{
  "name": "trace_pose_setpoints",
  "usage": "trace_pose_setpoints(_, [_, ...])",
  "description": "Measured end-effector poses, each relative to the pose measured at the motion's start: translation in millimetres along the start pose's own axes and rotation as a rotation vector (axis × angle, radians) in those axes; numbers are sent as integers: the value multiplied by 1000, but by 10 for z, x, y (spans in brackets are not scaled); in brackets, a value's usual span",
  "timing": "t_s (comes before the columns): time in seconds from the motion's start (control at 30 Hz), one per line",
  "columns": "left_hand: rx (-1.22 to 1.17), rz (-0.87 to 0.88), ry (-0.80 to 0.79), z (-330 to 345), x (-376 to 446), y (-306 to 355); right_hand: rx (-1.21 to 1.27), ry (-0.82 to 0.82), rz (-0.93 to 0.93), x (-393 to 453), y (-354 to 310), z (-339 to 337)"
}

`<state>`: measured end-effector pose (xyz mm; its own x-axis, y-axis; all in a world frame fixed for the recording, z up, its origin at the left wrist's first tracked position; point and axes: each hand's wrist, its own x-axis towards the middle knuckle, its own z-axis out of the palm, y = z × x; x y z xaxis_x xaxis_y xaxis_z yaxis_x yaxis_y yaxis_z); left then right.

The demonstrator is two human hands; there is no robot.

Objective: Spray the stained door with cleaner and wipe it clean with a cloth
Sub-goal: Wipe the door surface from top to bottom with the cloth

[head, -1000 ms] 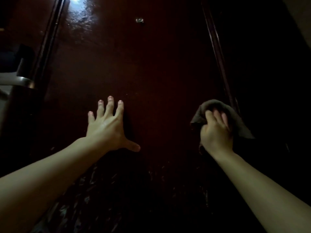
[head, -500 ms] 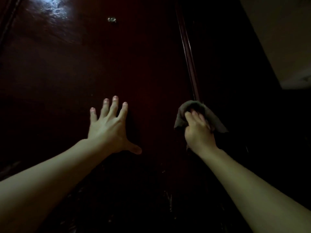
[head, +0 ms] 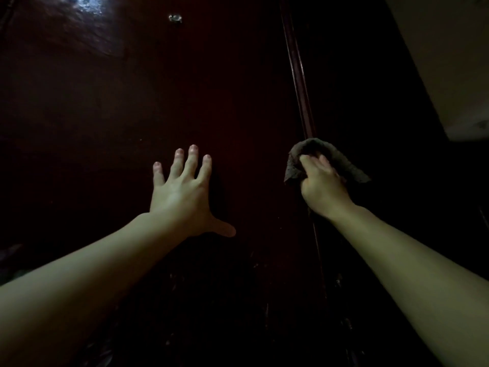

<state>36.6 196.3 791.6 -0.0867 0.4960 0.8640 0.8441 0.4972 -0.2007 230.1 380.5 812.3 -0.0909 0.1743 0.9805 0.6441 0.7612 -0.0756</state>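
While both forearms reached up from the bottom of the frame, the left hand [head: 182, 192] lay flat against the door [head: 105, 107], fingers straight and spread, thumb splayed out to the right, holding nothing. Right hand [head: 321, 186] was clamped on a bunched grey cloth [head: 317, 149], fingers curled over it, pressing it against the door's right edge where a raised vertical moulding strip [head: 299, 75] ran. Cloth corners stuck out left and right of the fist. Hands were well apart, at about the same height. Door was dark reddish-brown and glossy, with faint pale streaks low down between the arms. Farther up, a small metal peephole [head: 175, 18] sat above the left hand, a light glare [head: 87, 4] at top left. Pale wall [head: 449, 62] showed at far right.
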Motion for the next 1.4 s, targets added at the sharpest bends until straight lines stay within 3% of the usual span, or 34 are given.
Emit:
trace_pose_setpoints(0.27, [-21,35,37,43,-22,-51,76,111,27,-1395,-170,399])
trace_pose_setpoints(0.47, [-38,59,48,53,-55,-31,211,39,-300,-1348,-827,464])
trace_pose_setpoints(0.53, [-55,77,54,47,-92,-55,272,27,-317,-1160,-916,475])
trace_pose_setpoints(0.63, [-47,100,6,16,-234,-156,173,58,-214,-904,-766,480])
trace_pose_setpoints(0.73, [-35,73,-54,-87,-422,-382,146,35,15,-784,-579,377])
trace_pose_setpoints(0.87, [-60,-34,6,-284,-576,-932,121,33,155,-912,-727,325])
trace_pose_setpoints(0.93, [-40,-137,46,-333,-587,-1213,117,20,38,-1054,-1118,383])
trace_pose_setpoints(1.0, [-31,-244,14,-345,-614,-1434,160,-61,-225,-1156,-1573,635])
trace_pose_setpoints(1.07, [-57,-329,-21,-310,-656,-1618,281,-241,-387,-1267,-1881,774])
trace_pose_setpoints(1.17, [-141,-370,-27,-248,-767,-1885,639,-371,-185,-1267,-1868,753])
trace_pose_setpoints(1.27, [-163,-278,-27,-257,-914,-2165,883,-231,-37,-1152,-1746,542])
trace_pose_setpoints(1.4, [-161,-91,-78,-271,-1130,-2483,266,-174,-40,-1008,-1772,501])
